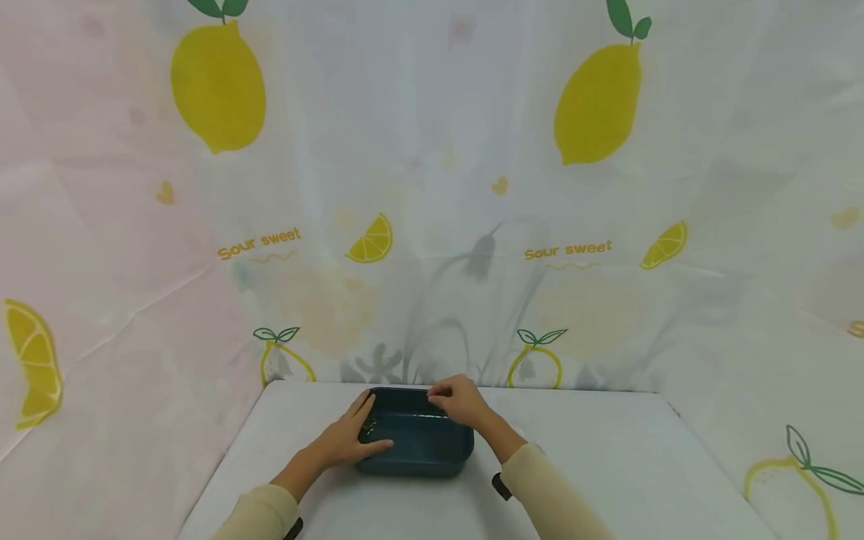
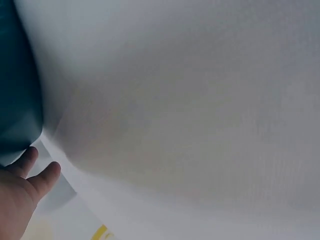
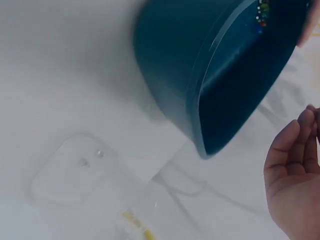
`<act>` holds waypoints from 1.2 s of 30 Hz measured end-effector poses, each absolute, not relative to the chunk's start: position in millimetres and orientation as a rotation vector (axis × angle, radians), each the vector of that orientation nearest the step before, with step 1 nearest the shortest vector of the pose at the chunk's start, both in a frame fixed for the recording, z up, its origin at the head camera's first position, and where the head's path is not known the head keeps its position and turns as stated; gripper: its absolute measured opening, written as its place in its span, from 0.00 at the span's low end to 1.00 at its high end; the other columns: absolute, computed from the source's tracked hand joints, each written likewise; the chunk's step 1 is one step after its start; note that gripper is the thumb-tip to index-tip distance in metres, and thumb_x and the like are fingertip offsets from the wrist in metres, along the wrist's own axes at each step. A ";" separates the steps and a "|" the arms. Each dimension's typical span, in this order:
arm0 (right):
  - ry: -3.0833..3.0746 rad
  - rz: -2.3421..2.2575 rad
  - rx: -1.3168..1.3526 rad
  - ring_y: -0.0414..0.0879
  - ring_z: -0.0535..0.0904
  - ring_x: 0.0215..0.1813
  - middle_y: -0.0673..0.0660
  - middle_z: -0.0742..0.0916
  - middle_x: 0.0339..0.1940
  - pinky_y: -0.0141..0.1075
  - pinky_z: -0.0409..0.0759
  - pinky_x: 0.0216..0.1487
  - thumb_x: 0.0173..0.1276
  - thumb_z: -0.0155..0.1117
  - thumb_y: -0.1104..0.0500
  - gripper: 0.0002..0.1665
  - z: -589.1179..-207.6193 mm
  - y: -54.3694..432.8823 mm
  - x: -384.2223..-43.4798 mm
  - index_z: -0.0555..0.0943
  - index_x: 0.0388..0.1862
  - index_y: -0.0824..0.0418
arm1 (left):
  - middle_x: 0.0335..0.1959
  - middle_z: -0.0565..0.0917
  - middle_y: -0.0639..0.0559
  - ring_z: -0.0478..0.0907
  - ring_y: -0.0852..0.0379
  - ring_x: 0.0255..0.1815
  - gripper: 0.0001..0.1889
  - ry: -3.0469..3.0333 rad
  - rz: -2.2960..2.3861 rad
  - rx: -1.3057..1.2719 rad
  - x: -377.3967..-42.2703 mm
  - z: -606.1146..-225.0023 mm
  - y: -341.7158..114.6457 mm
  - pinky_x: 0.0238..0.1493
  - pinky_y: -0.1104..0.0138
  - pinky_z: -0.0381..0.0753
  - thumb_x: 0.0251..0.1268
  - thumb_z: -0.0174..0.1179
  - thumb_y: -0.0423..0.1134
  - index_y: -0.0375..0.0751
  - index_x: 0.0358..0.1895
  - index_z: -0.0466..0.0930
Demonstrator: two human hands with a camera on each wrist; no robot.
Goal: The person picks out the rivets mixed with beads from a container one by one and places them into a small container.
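A deep dark teal plastic bin [image 1: 418, 442] stands on the white table. My left hand [image 1: 347, 435] rests on its left side, fingers stretched along the rim and thumb reaching over toward the front. In the left wrist view, two fingertips [image 2: 47, 175] show by the bin's lower corner [image 2: 20, 100]. A small cluster of colourful beads [image 3: 262, 15] lies inside, near the left hand. Over the back right rim, my right hand [image 1: 462, 401] has its fingers curled and the fingertips drawn together. I cannot tell whether something small is between those fingertips.
To the right of the bin, a clear rounded item [image 3: 65, 175] lies on the table, with a pair of small shiny bits [image 3: 99, 153] on it. A lemon-print curtain [image 1: 432, 187] hangs behind and on both sides of the table [image 1: 594, 450].
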State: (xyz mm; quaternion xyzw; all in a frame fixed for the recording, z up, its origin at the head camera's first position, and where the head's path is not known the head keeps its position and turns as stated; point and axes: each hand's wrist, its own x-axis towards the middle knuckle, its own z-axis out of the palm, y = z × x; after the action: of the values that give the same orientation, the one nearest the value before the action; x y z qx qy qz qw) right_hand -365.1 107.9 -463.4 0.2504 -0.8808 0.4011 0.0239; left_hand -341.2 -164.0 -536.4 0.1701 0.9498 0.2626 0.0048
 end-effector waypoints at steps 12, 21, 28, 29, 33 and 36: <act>-2.672 1.137 0.811 0.36 0.80 0.32 0.54 0.89 0.31 0.32 0.80 0.35 0.66 0.66 0.65 0.06 -468.0 142.8 -356.4 0.87 0.36 0.68 | 0.82 0.46 0.43 0.67 0.36 0.71 0.57 2.973 0.865 0.506 -336.3 -544.9 -164.6 0.58 0.40 0.74 0.54 0.61 0.73 0.41 0.80 0.49; -2.758 1.145 0.688 0.43 0.82 0.34 0.56 0.89 0.33 0.33 0.80 0.36 0.65 0.67 0.65 0.06 -467.5 150.3 -356.6 0.87 0.37 0.68 | 0.82 0.47 0.44 0.71 0.38 0.68 0.59 2.994 0.834 0.482 -336.8 -545.7 -164.3 0.54 0.43 0.77 0.52 0.62 0.74 0.42 0.80 0.50; -2.740 1.151 0.698 0.42 0.82 0.32 0.56 0.89 0.31 0.32 0.80 0.35 0.65 0.67 0.66 0.05 -466.6 158.1 -358.5 0.86 0.36 0.68 | 0.82 0.48 0.43 0.72 0.38 0.67 0.59 3.004 0.820 0.472 -337.2 -543.2 -163.2 0.54 0.42 0.77 0.51 0.63 0.73 0.42 0.79 0.50; -2.739 1.151 0.698 0.41 0.82 0.32 0.56 0.89 0.31 0.32 0.80 0.34 0.65 0.67 0.66 0.05 -466.8 159.7 -358.8 0.86 0.36 0.69 | 0.82 0.47 0.43 0.73 0.37 0.67 0.59 2.999 0.820 0.471 -336.9 -542.3 -163.5 0.53 0.42 0.77 0.51 0.63 0.73 0.41 0.79 0.50; -2.731 1.160 0.662 0.41 0.81 0.29 0.58 0.89 0.30 0.32 0.79 0.31 0.63 0.67 0.68 0.04 -469.5 167.0 -359.5 0.86 0.35 0.69 | 0.82 0.46 0.43 0.75 0.38 0.65 0.59 2.978 0.808 0.473 -335.7 -540.8 -163.8 0.49 0.45 0.79 0.51 0.64 0.73 0.42 0.80 0.50; -2.729 1.179 0.610 0.41 0.82 0.30 0.57 0.89 0.30 0.31 0.79 0.31 0.63 0.67 0.68 0.03 -467.8 171.4 -361.1 0.86 0.35 0.67 | 0.82 0.46 0.43 0.75 0.38 0.64 0.60 2.979 0.817 0.478 -338.9 -539.5 -163.5 0.47 0.46 0.80 0.50 0.64 0.73 0.42 0.79 0.50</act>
State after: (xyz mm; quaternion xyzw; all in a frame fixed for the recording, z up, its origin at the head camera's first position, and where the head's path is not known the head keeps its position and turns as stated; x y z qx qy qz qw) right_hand -361.1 171.4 -467.8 0.2007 -0.8980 0.3878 0.0532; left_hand -338.9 -163.5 -539.5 0.1530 0.9530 0.2612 0.0078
